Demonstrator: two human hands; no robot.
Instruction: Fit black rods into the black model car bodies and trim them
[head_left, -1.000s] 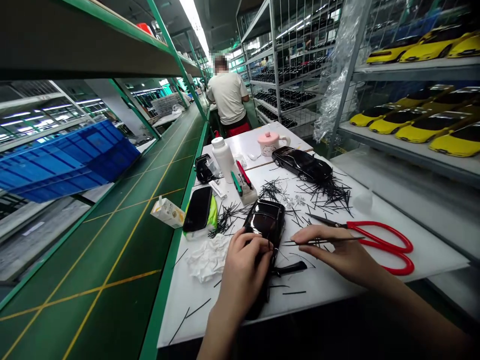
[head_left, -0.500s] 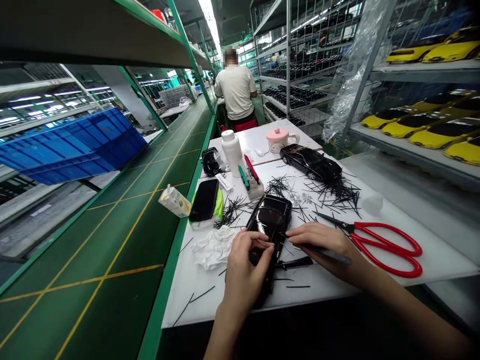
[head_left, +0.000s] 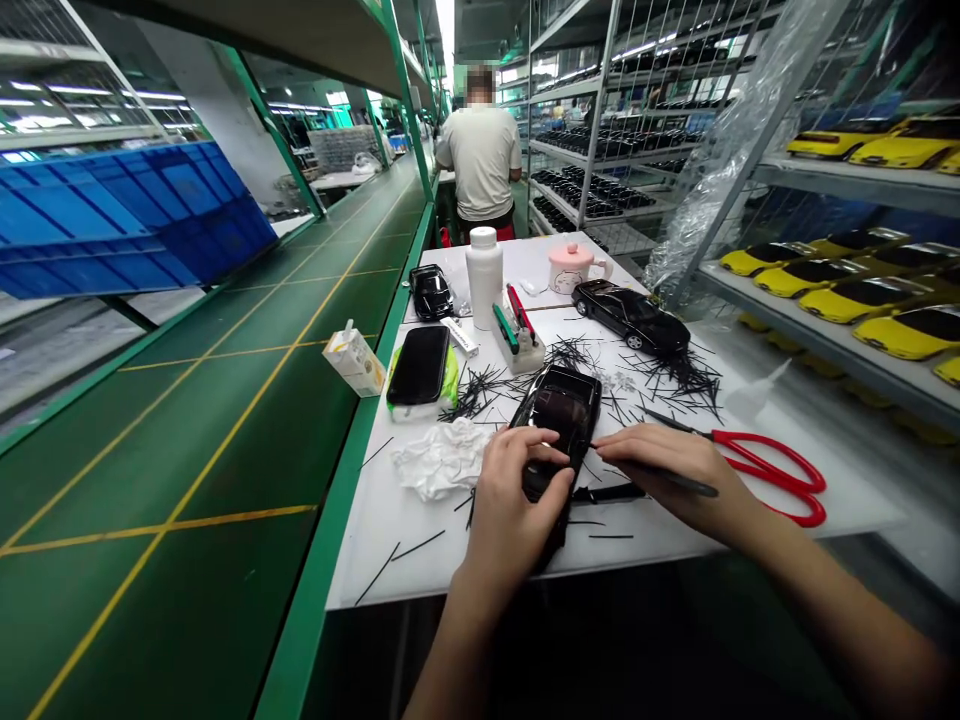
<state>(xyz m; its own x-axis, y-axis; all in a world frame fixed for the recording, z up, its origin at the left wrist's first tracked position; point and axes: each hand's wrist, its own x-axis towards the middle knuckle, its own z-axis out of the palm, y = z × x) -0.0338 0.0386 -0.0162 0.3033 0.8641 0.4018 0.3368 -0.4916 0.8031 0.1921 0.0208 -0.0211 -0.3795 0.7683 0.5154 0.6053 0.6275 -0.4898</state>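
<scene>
A glossy black model car [head_left: 559, 400] lies lengthwise at the near part of the white table. My left hand [head_left: 517, 495] is closed over its near end, thumb and fingers curved around the body and hiding part of it. My right hand [head_left: 667, 465] is closed on slim dark tweezers [head_left: 694, 485], whose rear end sticks out behind the palm. The fingertips of that hand touch or nearly touch the car's right side; the tool's tip is too small to make out. Under the right hand lies a black strip-like tool [head_left: 611, 493]. Red-handled scissors [head_left: 780, 470] rest beside the right wrist.
Black thin strips [head_left: 480, 390] lie scattered about. Crumpled tissue [head_left: 439, 460], a phone [head_left: 420, 365], a drink carton [head_left: 354, 360], a white bottle [head_left: 484, 280], a pen holder [head_left: 525, 352], a lidded pink mug [head_left: 571, 268] and another black car [head_left: 634, 318] surround the work. A green conveyor [head_left: 225, 420] runs left.
The camera view has shifted, so the table and its things appear slightly higher and farther right. Both hands keep nearly the same places on the car.
</scene>
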